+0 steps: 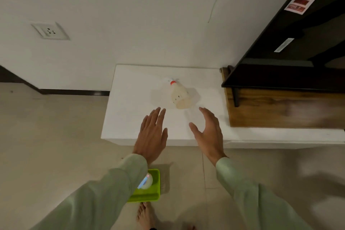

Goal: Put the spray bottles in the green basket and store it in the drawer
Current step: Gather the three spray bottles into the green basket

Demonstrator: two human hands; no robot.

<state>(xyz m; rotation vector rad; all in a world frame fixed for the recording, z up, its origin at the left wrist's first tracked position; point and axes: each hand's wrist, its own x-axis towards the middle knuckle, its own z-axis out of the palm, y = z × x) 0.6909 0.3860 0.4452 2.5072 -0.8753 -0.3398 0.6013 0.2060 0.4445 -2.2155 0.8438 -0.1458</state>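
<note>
- We see both hands reaching toward a spray bottle point(180, 95) at frame centre; it sits on the white counter point(134, 110), red collar pointing toward the upper part of the frame.
- Left hand point(152, 134): flat, fingers spread open, holding nothing, just below-left of the bottle and not touching it.
- Right hand point(208, 132): open and cupped, thumb out, empty, just below-right of the bottle, no contact.
- Green basket point(149, 192) is on the floor at lower centre, partly hidden by the left sleeve point(104, 192); one white bottle-like item point(146, 182) already lies inside, blurred.
- We judge the step as: fetching the remaining bottle, basket loading partly done.
- Next move calls for closing one hand around the bottle body, lifting it, then bringing it down to the basket.
- Drawer: we can't tell where it is; the wooden unit point(280, 106) at right shows no clear drawer front.
</note>
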